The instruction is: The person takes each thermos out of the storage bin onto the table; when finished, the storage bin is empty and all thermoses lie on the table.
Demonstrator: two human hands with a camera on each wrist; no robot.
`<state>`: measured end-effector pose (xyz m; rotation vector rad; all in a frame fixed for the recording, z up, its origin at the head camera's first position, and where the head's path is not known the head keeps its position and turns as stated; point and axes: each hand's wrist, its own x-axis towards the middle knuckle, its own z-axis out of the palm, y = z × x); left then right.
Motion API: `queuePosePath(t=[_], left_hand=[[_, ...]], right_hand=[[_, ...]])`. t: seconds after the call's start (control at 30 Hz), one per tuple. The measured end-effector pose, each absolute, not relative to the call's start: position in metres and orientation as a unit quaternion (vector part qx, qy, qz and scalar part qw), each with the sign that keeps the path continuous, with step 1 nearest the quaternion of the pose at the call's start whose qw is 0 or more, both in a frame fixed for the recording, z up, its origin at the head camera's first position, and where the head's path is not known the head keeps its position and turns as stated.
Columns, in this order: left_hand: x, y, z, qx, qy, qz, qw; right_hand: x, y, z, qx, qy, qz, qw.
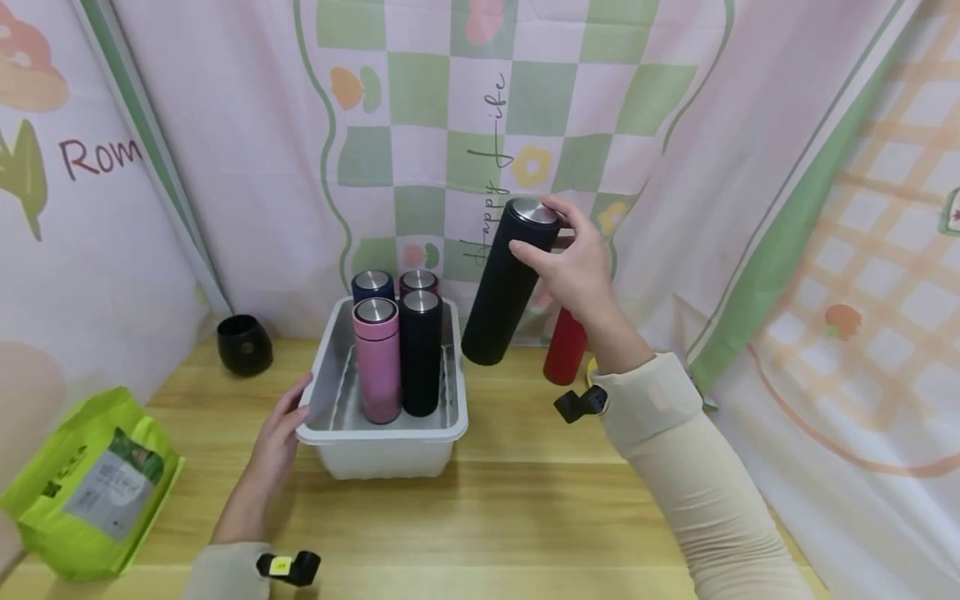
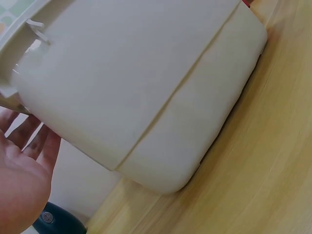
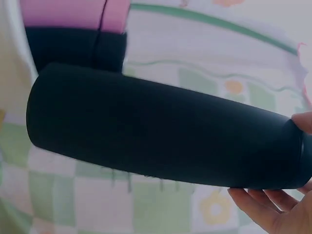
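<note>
My right hand (image 1: 581, 258) grips a black thermos flask (image 1: 495, 287) near its steel-topped cap. The flask is held tilted in the air, right of a light grey plastic bin (image 1: 382, 458), its base towards the bin's side. At the bin's left rim my left hand (image 1: 277, 437) holds on, its fingers beneath the edge in the left wrist view. Inside the bin stand a pink flask (image 1: 377, 367), a black flask (image 1: 422, 358), a dark blue flask (image 1: 372, 285) and a partly hidden dark red flask (image 1: 420, 282).
A red flask (image 1: 565, 348) stands on the wooden table (image 1: 517, 517) behind my right forearm. Back left is a dark cup (image 1: 244, 344); a bright green bag (image 1: 97, 483) sits at the front left. Patterned curtains (image 1: 420, 158) enclose the back and sides.
</note>
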<state>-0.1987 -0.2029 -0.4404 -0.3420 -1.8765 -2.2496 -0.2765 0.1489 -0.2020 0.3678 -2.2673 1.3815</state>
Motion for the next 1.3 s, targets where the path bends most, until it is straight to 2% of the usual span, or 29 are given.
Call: queuePosePath(t=[0.23,0.73,1.3], left_hand=[[-0.198,-0.203,-0.44,-0.119,-0.634,-0.757,0.098],[-0.198,-0.202,-0.439,-0.115,-0.631,-0.761,0.1],[-0.198,-0.202,-0.439,-0.123,-0.63,-0.76,0.106]], right_hand=[[-0.298,0.163,-0.224,0.105,-0.841,0.467,0.252],[-0.347,0.174,-0.295,0.025,-0.887,0.405,0.222],[-0.374,0.18,-0.335,0.021,-0.899,0.384,0.21]])
